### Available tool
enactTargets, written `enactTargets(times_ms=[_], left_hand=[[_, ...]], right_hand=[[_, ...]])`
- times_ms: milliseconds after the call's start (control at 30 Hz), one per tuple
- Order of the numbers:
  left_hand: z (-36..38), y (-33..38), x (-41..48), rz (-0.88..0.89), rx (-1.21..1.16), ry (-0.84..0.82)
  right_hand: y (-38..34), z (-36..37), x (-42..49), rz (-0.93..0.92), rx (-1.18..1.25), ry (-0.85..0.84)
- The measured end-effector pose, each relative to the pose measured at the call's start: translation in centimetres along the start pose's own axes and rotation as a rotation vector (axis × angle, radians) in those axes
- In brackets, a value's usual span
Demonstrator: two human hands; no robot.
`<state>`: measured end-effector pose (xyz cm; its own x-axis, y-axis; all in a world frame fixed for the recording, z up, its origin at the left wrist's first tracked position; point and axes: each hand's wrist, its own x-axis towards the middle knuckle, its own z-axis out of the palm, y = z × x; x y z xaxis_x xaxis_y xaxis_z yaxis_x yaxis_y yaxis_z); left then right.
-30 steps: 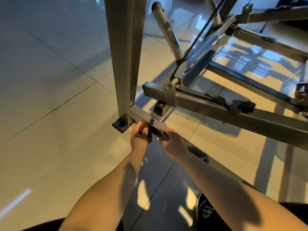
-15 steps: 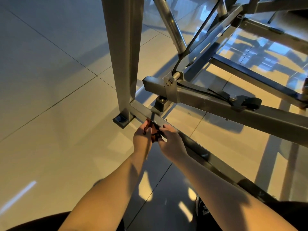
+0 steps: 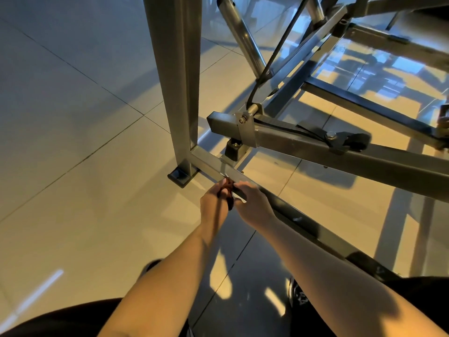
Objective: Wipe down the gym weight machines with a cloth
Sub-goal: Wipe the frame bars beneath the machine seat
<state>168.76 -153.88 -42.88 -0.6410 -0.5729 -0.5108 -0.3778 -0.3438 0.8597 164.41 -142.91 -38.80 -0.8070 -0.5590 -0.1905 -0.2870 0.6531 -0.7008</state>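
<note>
A grey steel weight machine frame stands over the tiled floor, with a tall upright post [image 3: 178, 76] meeting a low base rail [image 3: 211, 166] that runs toward the lower right. Both my hands meet at this rail just right of the post. My left hand [image 3: 213, 203] and my right hand [image 3: 252, 203] hold a small dark reddish cloth [image 3: 228, 190] between them, bunched against the rail's near side. Most of the cloth is hidden by my fingers.
A black rubber foot [image 3: 179, 176] sits under the post. A second square bar [image 3: 315, 147] with a bolted bracket and black cable crosses above the rail. A chrome tube [image 3: 240, 32] slants up behind. My shoe [image 3: 298, 295] is at the bottom right on glossy tiles.
Both hands have slid up the base rail toward the upright post with the cloth, drawing closer together. The view has shifted slightly nearer the frame.
</note>
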Motion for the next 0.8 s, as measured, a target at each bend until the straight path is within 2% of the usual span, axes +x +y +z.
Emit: enactTargets(times_ms=[133,233,333,433,533,600,667,800], left_hand=[[-0.2,-0.6,-1.1,-0.002,-0.146,0.0],[-0.6,-0.4,-0.9,-0.068,-0.129,0.059],[-0.8,-0.8,0.9,0.063,0.09,0.034],[-0.8,0.2,2.2,0.099,0.161,0.037],[-0.4,1.1,2.2,0.072,0.152,0.064],[0.0,0.2,1.2,0.036,0.014,0.007],[0.2,-0.7,1.0,0.102,0.042,-0.005],[-0.5,-0.4,2.0,0.098,0.097,-0.022]], right_hand=[[-0.4,-0.1,-0.8,0.043,-0.021,-0.031],[-0.5,-0.3,-1.3,0.053,-0.054,-0.037],[-0.5,-0.6,-1.4,0.038,-0.077,-0.017],[-0.7,-1.1,-1.4,0.011,-0.094,-0.09],[-0.8,-1.3,-1.0,0.011,-0.096,-0.156],[-0.9,-1.3,-0.8,0.01,-0.098,-0.153],[-1.0,-1.2,-1.0,0.013,-0.111,-0.126],[-1.1,-0.8,-1.3,0.014,-0.116,-0.101]])
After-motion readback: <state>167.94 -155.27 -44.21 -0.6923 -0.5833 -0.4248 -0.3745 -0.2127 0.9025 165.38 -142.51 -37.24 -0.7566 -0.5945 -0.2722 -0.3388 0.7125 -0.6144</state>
